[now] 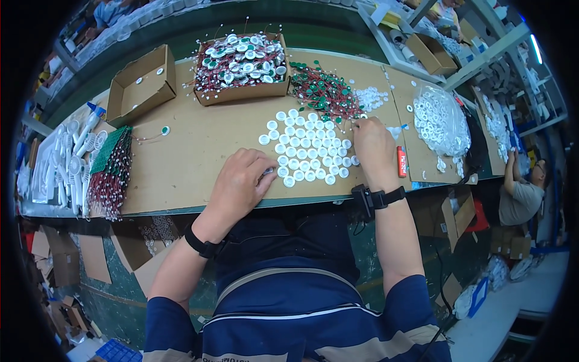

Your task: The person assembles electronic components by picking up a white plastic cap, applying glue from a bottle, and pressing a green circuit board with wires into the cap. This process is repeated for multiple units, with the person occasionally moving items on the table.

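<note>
Many white round caps (304, 154) lie hollow side up in a loose group on the cardboard-covered table. At the group's left edge my left hand (236, 181) is closed, thumb and fingers pinching a small white round cap (268, 171). My right hand (373, 148) is at the group's right side, fingertips together beside the heap of green discs with red wires (325, 90). What those fingertips hold, if anything, is too small to make out. Small white pieces (370, 98) lie in a cluster just beyond my right hand.
A cardboard box (241, 93) heaped with wired discs stands at the back, beside a nearly bare open box (142, 84). White fan-like parts (72, 160) and bundled wired green boards (111, 160) lie left. A clear bag of white rings (441, 120) and a red lighter-like object (401, 161) lie right.
</note>
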Demonstrator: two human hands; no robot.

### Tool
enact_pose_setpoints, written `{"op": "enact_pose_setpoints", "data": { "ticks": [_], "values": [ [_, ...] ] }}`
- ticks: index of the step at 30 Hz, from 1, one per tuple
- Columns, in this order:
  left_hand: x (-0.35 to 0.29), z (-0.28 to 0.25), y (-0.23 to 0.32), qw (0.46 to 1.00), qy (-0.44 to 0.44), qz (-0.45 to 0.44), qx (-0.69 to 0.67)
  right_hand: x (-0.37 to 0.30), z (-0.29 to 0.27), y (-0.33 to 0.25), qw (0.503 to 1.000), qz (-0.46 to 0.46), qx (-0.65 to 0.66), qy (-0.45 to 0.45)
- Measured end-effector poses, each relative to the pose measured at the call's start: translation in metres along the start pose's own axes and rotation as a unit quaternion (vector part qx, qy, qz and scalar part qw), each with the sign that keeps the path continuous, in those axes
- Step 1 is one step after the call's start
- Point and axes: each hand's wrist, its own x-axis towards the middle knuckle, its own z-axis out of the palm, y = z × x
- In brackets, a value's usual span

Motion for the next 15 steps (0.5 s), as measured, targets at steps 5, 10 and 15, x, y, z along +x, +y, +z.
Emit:
{"op": "enact_pose_setpoints", "data": {
  "ticks": [5, 10, 15],
  "values": [
    [0.002, -0.002, -0.001, 1.000, 0.001, -0.003, 0.003, 0.008, 0.005, 0.005, 0.999, -0.022, -0.030, -0.019],
    [0.000, 0.001, -0.001, 1.000, 0.002, -0.002, 0.001, 0.004, -0.008, 0.002, 0.999, -0.007, 0.023, 0.032],
    [-0.002, 0.001, -0.002, 1.000, -0.003, 0.006, -0.004, -0.001, -0.037, -0.005, 0.961, 0.010, 0.229, 0.153]
  ]
}}
